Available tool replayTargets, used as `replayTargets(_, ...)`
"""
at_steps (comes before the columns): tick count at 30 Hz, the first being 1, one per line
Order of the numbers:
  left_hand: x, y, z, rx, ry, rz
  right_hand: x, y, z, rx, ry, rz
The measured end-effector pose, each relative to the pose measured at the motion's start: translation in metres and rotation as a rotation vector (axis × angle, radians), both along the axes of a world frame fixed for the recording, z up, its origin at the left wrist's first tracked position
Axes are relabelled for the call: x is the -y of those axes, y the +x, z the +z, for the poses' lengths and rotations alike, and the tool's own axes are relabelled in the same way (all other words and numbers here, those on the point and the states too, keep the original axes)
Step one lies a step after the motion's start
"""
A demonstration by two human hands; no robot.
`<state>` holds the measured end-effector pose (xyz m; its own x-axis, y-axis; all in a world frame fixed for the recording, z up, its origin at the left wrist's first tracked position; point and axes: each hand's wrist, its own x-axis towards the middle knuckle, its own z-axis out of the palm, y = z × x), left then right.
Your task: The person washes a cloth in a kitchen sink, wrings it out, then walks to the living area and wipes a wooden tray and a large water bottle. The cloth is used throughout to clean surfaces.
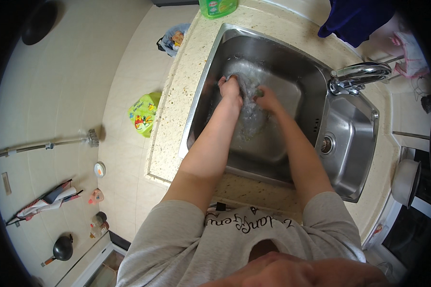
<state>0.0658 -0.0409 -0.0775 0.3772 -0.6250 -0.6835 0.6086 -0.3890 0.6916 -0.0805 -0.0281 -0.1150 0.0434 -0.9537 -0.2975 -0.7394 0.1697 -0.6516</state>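
Both hands reach into the large basin of a stainless-steel double sink [291,86]. My left hand [230,89] is at the basin's left side, fingers curled at the edge of splashing, foamy-looking water [249,107]. To its right, my right hand [267,98] is in the same water, with something small and greenish at its fingertips; what it is cannot be told. Whether my left hand holds anything is hidden by its fingers and the water. The chrome faucet [362,73] stands behind the divider, its spout away from the hands.
The smaller basin with its drain [327,143] lies right. A green plastic bottle [218,8] stands on the speckled counter [177,93] at the top. A dark blue cloth [359,19] hangs upper right. Beyond the counter's left edge are a bagged bin [176,37] and a green printed item [144,114].
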Motion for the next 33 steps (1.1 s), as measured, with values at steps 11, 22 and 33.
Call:
replayTargets(11, 0.0, -0.003, 0.012, -0.31, 0.216, -0.25, -0.007, 0.035, 0.051, 0.593, -0.278, -0.126)
replayTargets(22, -0.015, -0.013, 0.02, -0.668, -0.156, -0.367, -0.021, 0.043, 0.094, 0.347, -0.726, 0.08)
replayTargets(33, 0.004, 0.009, -0.003, 0.123, -0.188, -0.155, 0.008, -0.02, 0.06, -0.367, -0.229, -0.04)
